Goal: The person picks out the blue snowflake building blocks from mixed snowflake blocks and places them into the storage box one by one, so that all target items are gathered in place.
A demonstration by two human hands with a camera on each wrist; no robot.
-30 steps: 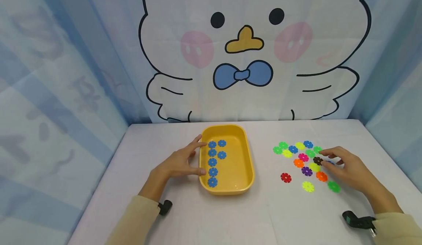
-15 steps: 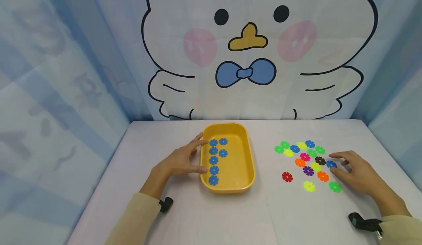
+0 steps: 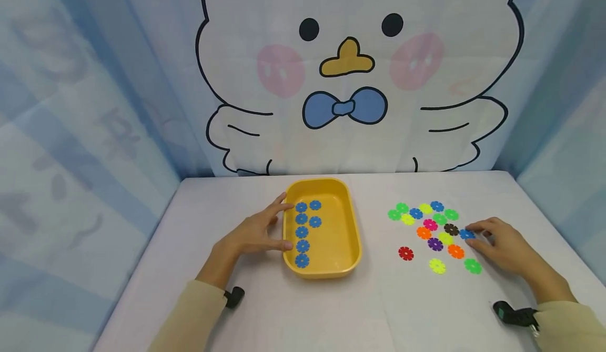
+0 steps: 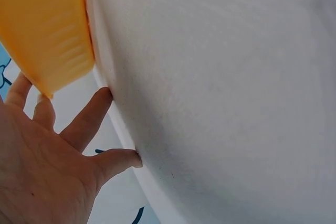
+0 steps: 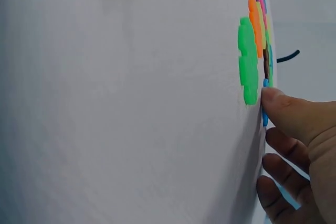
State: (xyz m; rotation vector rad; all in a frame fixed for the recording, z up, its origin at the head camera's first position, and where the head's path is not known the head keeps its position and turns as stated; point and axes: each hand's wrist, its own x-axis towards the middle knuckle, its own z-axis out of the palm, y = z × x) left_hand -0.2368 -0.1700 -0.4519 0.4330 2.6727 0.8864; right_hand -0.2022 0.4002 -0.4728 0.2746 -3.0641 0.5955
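Note:
A yellow tray [image 3: 352, 225] lies left of the table's middle, with several blue snowflake discs [image 3: 302, 232] lined up in two columns along its left side. My left hand [image 3: 258, 233] rests against the tray's left rim, thumb and fingers spread and fairly straight. In the left wrist view the fingers [image 4: 86, 121] reach toward the tray's underside [image 4: 58, 35]. On the right, my right hand [image 3: 504, 247] pinches a loose blue snowflake disc [image 3: 466, 234] between thumb and forefinger, close on the tabletop. The right wrist view shows the thumb [image 5: 286, 108] overlapping that disc edge-on.
Loose discs lie beside the right hand, among them a black one [image 3: 451, 229], a purple one [image 3: 435, 244], a red one [image 3: 405, 253] and a green one [image 3: 472, 266]. Two more blue discs lie at the back of this group. A printed curtain [image 3: 347, 147] stands behind the white table [image 3: 331, 315].
My right hand has drawn back from over the black disc, uncovering the blue disc, then closed thumb and forefinger on it. The left hand stays at the tray; the view shifts slightly.

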